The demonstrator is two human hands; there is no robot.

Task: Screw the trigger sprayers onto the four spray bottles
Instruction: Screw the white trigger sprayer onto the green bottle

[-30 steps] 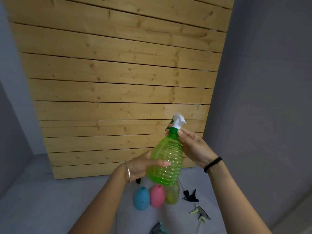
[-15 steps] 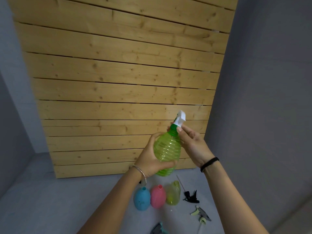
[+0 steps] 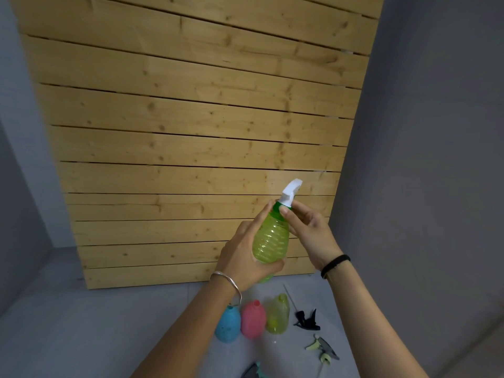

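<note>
Nearest, at the bottom edge, a dark sprayer with a teal part (image 3: 252, 371), cut off by the frame. A little further and to the right, a grey sprayer with pale green trigger (image 3: 323, 349), then a black sprayer (image 3: 306, 320), all lying loose on the grey surface (image 3: 95, 323). Just left of the black one, three bottles close together in a row: blue bottle (image 3: 228, 324), pink bottle (image 3: 253, 319), yellow bottle (image 3: 278, 313).

Above them, held in the air, the green bottle (image 3: 271, 238), leaning slightly to the right. Left hand (image 3: 240, 257) wrapped round its lower body, fingers curled. Right hand (image 3: 311, 233) pinching the green collar (image 3: 281, 207) just under the white sprayer (image 3: 290, 193) on the neck.

Left of the bottles, plain grey surface reaching to a grey side wall (image 3: 16, 186). Behind, at the far edge of the surface, a wall of pale wooden planks (image 3: 191, 132). On the right, another grey wall (image 3: 436, 159), near the loose sprayers.
</note>
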